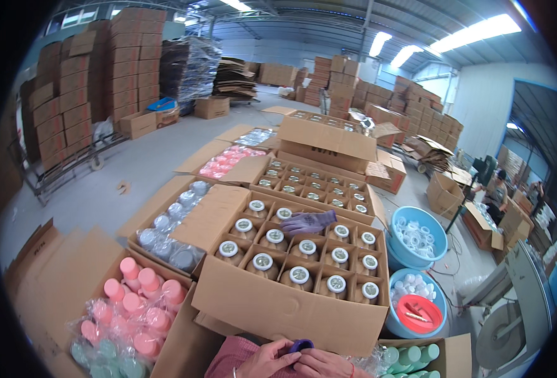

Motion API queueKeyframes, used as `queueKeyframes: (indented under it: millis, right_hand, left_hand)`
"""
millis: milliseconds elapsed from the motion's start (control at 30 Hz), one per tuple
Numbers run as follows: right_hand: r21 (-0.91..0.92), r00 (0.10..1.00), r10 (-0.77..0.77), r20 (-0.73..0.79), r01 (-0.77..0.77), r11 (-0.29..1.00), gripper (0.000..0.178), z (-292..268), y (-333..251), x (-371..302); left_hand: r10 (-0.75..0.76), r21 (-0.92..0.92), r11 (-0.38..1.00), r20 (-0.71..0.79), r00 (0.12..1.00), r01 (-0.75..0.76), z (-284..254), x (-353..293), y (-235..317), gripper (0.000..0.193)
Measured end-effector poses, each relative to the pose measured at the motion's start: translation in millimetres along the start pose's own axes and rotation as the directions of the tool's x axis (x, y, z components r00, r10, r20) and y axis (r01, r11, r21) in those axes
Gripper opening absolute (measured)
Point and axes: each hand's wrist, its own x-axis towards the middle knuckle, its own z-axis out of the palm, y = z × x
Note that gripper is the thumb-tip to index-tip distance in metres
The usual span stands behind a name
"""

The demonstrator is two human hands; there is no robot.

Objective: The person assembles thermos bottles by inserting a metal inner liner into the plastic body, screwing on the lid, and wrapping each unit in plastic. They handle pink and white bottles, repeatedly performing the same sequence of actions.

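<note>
Cardboard box (278, 309): matt brown corrugated paper.
Bottles (299, 275): glossy brown, looked like glass; silvery metallic lids.
Glove (308, 222): purple knitted cloth, rough.
Pink bottles (141, 302): smooth plastic under shiny clear film.
Basins (439, 234): glossy blue plastic.
Sleeve (231, 356): reddish woven cloth.

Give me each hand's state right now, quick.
Left hand: fingers curled, pinching the small purple fabric piece.
Right hand: closed on the same purple piece from the other side; how firm the grip is cannot be told.
</note>
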Motion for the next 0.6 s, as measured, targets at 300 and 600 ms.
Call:
queueKeyframes:
  millis: [300, 600]
  right_hand:
    - [-0.072, 0.997, -0.024, 0.075, 0.030, 0.997, 0.019, 7.6, -48.3, 23.6]
    - [0.465, 0.301, 0.711, 0.635, -0.884, -0.041, 0.054, 75.5, -22.1, 48.1]
  left_hand:
    - [0.213, 0.346, 0.929, -0.215, 0.953, -0.130, 9.0, -5.8, 20.6, 0.016]
    - [0.752, 0.813, 0.423, -0.069, 0.656, -0.400, 36.2, -21.1, -39.8, 0.019]
